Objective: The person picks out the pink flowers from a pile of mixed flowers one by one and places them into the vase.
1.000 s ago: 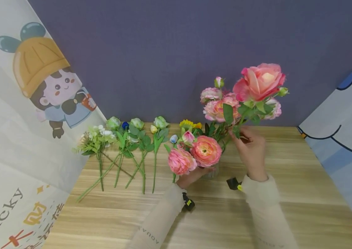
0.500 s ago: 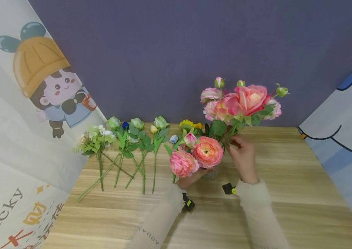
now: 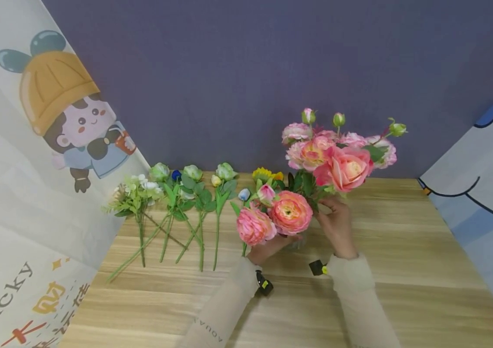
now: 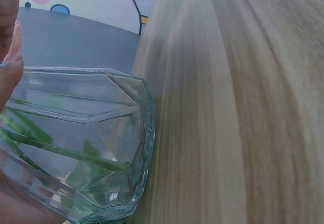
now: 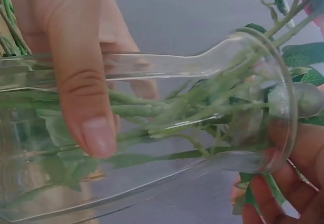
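Note:
A clear glass vase (image 5: 167, 188) stands on the table, with several green stems inside it. My left hand (image 3: 272, 246) grips the vase body, its thumb across the glass in the right wrist view. At the vase's mouth, my right hand (image 3: 337, 224) pinches the stem of a large pink rose (image 3: 351, 166); the right fingers (image 5: 298, 183) lie right at the rim, and their hold on the stem is partly hidden. An orange-pink ranunculus (image 3: 291, 212) and a ruffled pink bloom (image 3: 255, 225) lean out over my left hand. Paler pink blossoms (image 3: 297, 132) rise behind.
Left of the vase lie several loose stems: white flowers (image 3: 143, 191), pale green roses (image 3: 191, 172) and a single green-white rose (image 3: 225, 170). A yellow sunflower (image 3: 262, 174) shows behind the pink blooms. A dark wall panel (image 3: 229, 87) closes off the back of the wooden table (image 3: 411, 270).
The large pink rose has come down and slightly left into the bunch, my right hand lowering with it toward the vase mouth. My left hand stays on the vase.

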### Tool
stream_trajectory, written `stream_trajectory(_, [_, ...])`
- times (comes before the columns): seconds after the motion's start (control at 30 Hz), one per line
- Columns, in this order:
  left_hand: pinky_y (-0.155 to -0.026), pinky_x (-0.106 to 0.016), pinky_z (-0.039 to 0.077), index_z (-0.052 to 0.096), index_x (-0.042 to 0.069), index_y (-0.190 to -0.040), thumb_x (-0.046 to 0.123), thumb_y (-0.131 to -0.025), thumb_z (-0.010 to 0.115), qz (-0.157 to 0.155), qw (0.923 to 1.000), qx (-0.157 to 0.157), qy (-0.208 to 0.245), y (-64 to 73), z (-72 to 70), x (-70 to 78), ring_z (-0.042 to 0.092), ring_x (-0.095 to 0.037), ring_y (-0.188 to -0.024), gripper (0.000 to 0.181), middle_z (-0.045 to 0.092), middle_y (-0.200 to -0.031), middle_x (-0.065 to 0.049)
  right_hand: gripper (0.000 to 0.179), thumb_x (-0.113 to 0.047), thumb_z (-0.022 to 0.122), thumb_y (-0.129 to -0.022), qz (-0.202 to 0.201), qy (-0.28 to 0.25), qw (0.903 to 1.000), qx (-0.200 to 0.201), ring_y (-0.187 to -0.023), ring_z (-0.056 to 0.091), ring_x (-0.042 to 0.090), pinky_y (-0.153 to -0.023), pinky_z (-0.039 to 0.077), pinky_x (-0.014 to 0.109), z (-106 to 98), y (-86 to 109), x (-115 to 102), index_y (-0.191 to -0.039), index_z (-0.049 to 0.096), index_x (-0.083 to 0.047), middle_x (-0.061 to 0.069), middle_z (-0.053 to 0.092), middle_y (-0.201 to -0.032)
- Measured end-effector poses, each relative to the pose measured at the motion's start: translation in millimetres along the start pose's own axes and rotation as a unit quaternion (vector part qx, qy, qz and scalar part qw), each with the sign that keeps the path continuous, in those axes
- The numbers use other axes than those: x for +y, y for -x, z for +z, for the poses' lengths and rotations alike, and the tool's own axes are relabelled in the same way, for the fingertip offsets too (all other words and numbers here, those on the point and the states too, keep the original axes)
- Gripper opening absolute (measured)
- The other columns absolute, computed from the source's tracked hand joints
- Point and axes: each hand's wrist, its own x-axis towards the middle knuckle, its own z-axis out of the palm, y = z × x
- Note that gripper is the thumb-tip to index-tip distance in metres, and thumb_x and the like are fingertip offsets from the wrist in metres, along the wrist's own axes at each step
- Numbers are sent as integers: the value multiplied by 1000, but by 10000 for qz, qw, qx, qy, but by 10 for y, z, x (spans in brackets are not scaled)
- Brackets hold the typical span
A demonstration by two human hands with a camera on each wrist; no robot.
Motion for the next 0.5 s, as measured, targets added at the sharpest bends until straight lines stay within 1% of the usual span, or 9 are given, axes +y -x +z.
stream_trajectory(0.07, [-106,-31,36,33,9,-144,3,-77,76,-291,9987,-285,295,2,8,1,39,-14,-132,79,42,-143,-6,10,14,75,-69,47,57,9999,-98,-78,59,9,-76,47,26,-2,-4,14,-77,70,12,24,68,-77])
stream_trajectory(0.13, [-104,-30,38,34,9,-143,1,-80,73,-495,9961,-425,594,6,12,1,40,-14,-130,75,43,-142,-6,11,14,74,-68,144,189,9994,-262,-77,62,22,-84,49,34,-11,-20,6,-78,70,12,24,68,-78])
stream_trajectory(0.2, [-103,-30,40,34,9,-142,-1,-81,71,-515,9949,-482,723,6,11,0,42,-15,-129,73,43,-141,-7,10,15,72,-68,266,393,9975,-523,-75,62,31,-84,49,45,-22,-44,-16,-77,69,12,24,68,-78])
stream_trajectory(0.23, [-103,-30,40,34,8,-142,-1,-80,71,-478,9954,-470,688,6,10,1,41,-15,-129,73,43,-141,-7,9,15,70,-68,317,528,9959,-669,-72,62,31,-80,49,47,-28,-59,-30,-76,69,11,23,68,-78])
stream_trajectory(0.27, [-103,-30,40,33,8,-142,-1,-80,72,-420,9962,-435,622,5,8,3,41,-15,-129,74,42,-141,-7,6,15,69,-68,345,664,9938,-821,-67,60,29,-82,49,50,-33,-79,-46,-72,68,10,21,66,-72])
stream_trajectory(0.3, [-103,-30,40,33,8,-142,-1,-79,72,-383,9968,-411,565,3,6,5,41,-15,-129,75,42,-141,-7,6,15,66,-68,392,785,9914,-974,-62,57,26,-80,49,48,-39,-98,-62,-68,65,8,18,63,-66])
stream_trajectory(0.33, [-103,-31,40,33,8,-143,-1,-80,72,-340,9971,-424,538,0,6,7,41,-15,-130,75,42,-141,-8,9,14,65,-68,427,908,9885,-1129,-57,52,23,-71,49,43,-45,-117,-76,-64,63,6,16,59,-61])
stream_trajectory(0.4, [-105,-32,38,33,10,-143,2,-80,73,-323,9975,-426,465,-10,3,16,39,-15,-131,75,42,-142,-6,15,13,63,-69,514,1045,9830,-1417,-54,42,19,-61,42,35,-54,-153,-104,-59,57,3,10,50,-55])
stream_trajectory(0.5, [-105,-31,37,34,16,-144,14,-81,75,-539,9961,-484,498,-17,-1,17,39,-12,-131,74,42,-142,1,12,10,65,-72,610,1153,9771,-1682,-59,51,26,-64,44,37,-72,-185,-132,-62,60,5,14,55,-57])
